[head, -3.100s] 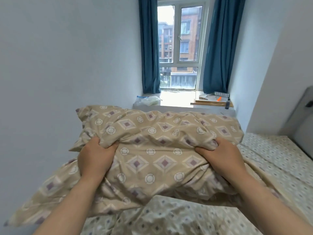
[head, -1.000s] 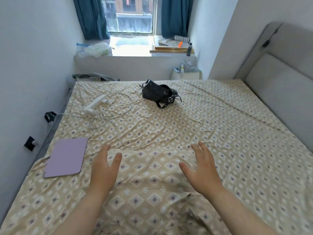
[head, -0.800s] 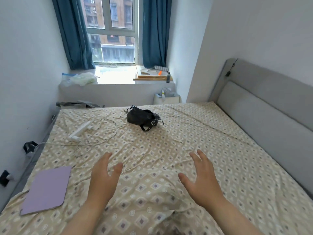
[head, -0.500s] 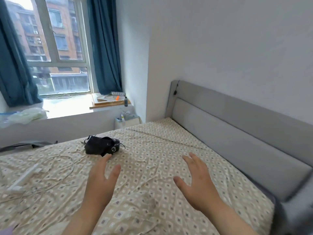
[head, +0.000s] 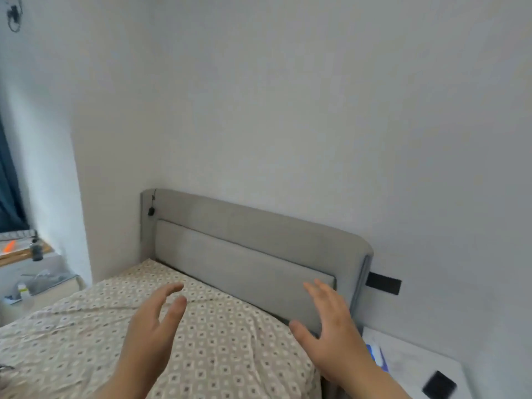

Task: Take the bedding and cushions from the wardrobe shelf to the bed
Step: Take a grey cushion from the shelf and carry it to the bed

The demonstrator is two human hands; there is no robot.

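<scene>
Above the near end of the bed [head: 224, 335], the left hand [head: 149, 332] and right hand [head: 331, 326] are hovering, fingers spread wide, holding nothing. No bedding or cushions are showing here. Turning away blind is risking a knock against the white side table [head: 417, 367] on the right.

Home bedroom: bed [head: 201, 341] with patterned sheet, grey padded headboard [head: 244, 254], white nightstand [head: 417, 367] beside it, blue curtain [head: 7, 191] at left.
</scene>
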